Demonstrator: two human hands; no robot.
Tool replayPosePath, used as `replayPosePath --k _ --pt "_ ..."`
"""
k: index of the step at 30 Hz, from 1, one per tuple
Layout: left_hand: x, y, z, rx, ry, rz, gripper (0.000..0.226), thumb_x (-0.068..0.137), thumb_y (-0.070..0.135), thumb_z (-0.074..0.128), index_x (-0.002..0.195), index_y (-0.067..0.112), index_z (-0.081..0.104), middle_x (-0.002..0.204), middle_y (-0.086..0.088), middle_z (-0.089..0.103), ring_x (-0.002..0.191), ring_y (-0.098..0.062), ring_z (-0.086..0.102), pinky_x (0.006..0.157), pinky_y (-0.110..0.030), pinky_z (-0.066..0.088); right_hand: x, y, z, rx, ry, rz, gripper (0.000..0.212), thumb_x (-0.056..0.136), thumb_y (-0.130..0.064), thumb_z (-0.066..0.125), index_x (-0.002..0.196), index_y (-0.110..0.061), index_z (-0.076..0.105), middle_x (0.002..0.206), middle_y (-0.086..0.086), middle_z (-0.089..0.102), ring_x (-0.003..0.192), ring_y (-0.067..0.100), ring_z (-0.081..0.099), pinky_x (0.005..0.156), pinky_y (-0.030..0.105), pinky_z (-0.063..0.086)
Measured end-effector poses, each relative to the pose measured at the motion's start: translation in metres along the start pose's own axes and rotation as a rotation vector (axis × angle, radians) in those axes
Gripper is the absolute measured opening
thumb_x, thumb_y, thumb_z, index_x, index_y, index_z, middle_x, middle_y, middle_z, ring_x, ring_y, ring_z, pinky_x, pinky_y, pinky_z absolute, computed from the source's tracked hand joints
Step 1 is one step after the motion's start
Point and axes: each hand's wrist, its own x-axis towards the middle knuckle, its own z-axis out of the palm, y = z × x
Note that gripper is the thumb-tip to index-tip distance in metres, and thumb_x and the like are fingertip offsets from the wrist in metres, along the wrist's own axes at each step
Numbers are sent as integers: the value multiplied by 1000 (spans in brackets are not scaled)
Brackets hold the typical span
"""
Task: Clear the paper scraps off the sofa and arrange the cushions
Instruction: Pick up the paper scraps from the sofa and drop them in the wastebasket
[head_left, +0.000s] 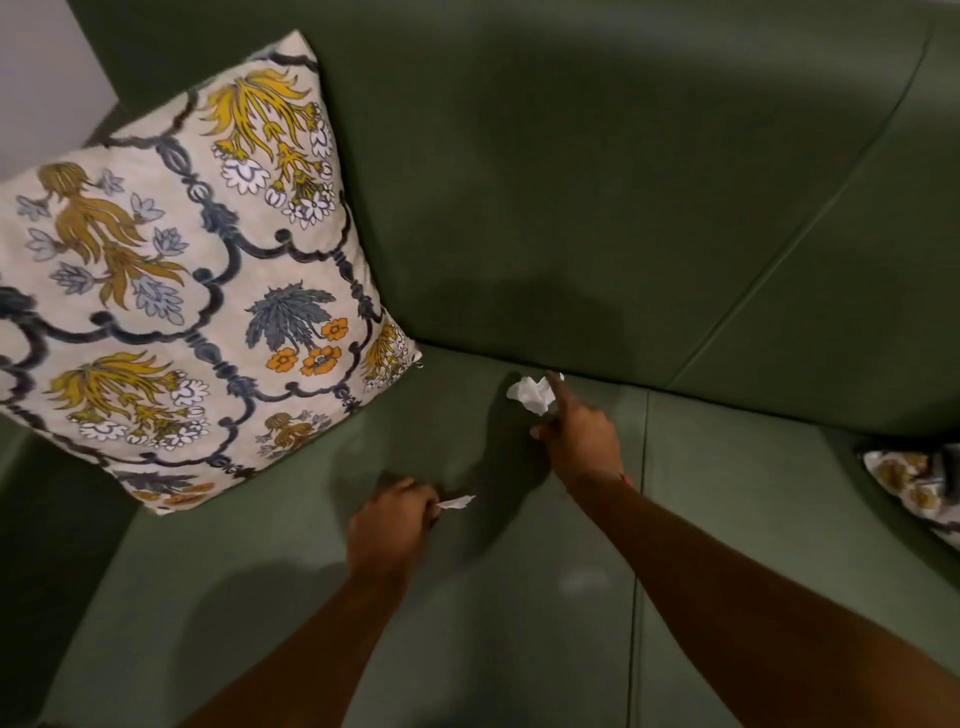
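A crumpled white paper scrap lies on the green sofa seat close to the backrest. My right hand reaches over it, index finger stretched out and touching the scrap's right side, thumb apart below. My left hand is closed over the seat nearer to me, pinching a small flat white paper scrap that sticks out to the right. A large floral cushion leans in the sofa's left corner, tilted on one point. Part of a second floral cushion shows at the right edge.
The green backrest rises behind the seat, with a seam running diagonally at the right. A seam divides the two seat cushions just right of my right arm. A pale wall shows at the top left.
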Motion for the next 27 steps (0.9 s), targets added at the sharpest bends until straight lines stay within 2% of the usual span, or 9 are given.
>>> replayPosePath --k 3,6,10,13,17,20,22,25,27 --pt "8 -4 -5 -51 25 30 16 91 31 53 89 25 67 95 0 65 86 -24 62 68 -34 43 32 -20 0 -202 -108 -15 64 85 -23 63 141 -36 34 121 16 63 109 37 60 89 45 52" --pt "13 -8 -3 -79 66 48 13 88 26 57 90 24 69 94 -1 68 85 -25 64 71 -34 48 55 -26 9 -217 -179 70 37 88 -28 59 124 -29 50 119 14 61 108 36 59 86 46 50" --pt "12 -12 4 -95 114 83 11 87 24 59 82 22 69 88 -2 67 80 -27 64 65 -32 42 56 -14 20 -128 -26 81 19 89 -30 59 103 -20 66 101 13 68 98 36 64 77 37 49" --pt "3 -15 10 -132 104 50 12 87 25 59 79 22 68 86 -2 67 80 -26 63 64 -31 37 44 -6 19 74 100 190 18 83 -30 68 98 -21 74 96 13 72 91 33 68 75 31 52" --pt "-24 -15 8 -134 103 -70 12 83 35 59 79 26 67 80 2 68 79 -24 64 64 -35 47 6 -5 25 307 38 256 25 76 -37 75 95 -21 76 98 8 74 96 27 67 91 36 54" --pt "-53 -15 1 -212 124 -215 10 81 36 64 82 31 72 79 3 75 79 -24 68 69 -34 52 -40 -11 38 437 -35 274 23 76 -37 76 91 -21 76 94 5 76 93 23 69 90 38 56" --pt "-76 -23 -4 -268 134 -304 10 81 36 65 84 34 74 78 5 76 79 -22 69 71 -33 54 -72 -19 48 511 -75 305 20 74 -33 78 89 -19 77 87 6 76 84 22 71 85 37 58" --pt "-107 -49 -4 -316 139 -384 12 83 39 64 76 36 73 69 6 74 70 -19 68 64 -29 50 -121 -38 70 630 -114 371 4 72 -21 80 70 -19 77 68 8 74 55 19 67 67 35 61" --pt "-130 -75 -4 -347 153 -432 17 83 38 63 70 34 72 64 6 72 64 -16 65 61 -27 45 -155 -57 99 679 -159 403 1 75 -13 77 76 -14 77 66 9 74 51 20 63 62 36 60"
